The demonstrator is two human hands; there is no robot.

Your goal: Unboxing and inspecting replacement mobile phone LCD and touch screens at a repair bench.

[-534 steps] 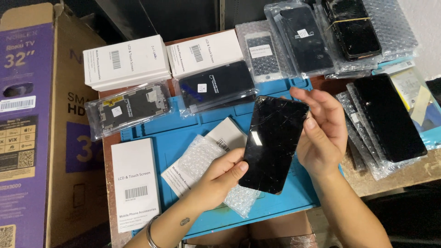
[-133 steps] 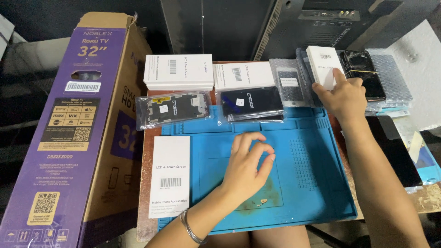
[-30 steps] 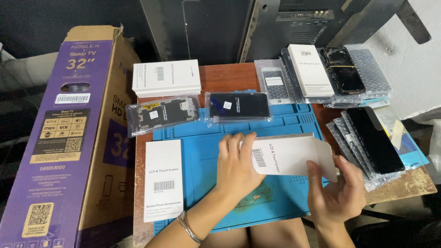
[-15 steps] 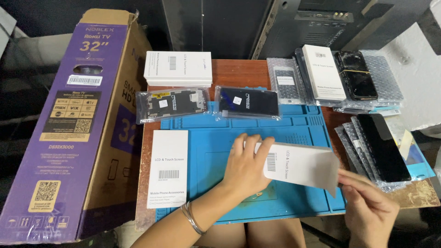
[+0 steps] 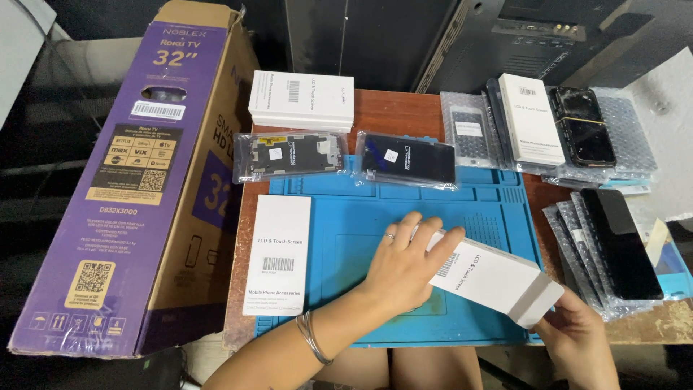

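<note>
White box (image 5: 491, 278), blue mat (image 5: 361, 238), purple carton (image 5: 137, 166)

Bright, even overhead light, soft shadows, sharp focus, dark background, slight edge distortion.

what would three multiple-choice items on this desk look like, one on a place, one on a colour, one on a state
1. Where does the big purple box stand?
A. left of the desk
B. on the blue mat
C. under the right hand

2. What colour is the mat?
A. red
B. blue
C. green

3. How is the white box held?
A. lying untouched
B. by one hand only
C. by both hands

Answers: 1 A, it leans at the desk's left edge. 2 B, the mat under the hands is blue. 3 C, the left hand presses on one end of it while the right hand holds the flap end.
</note>
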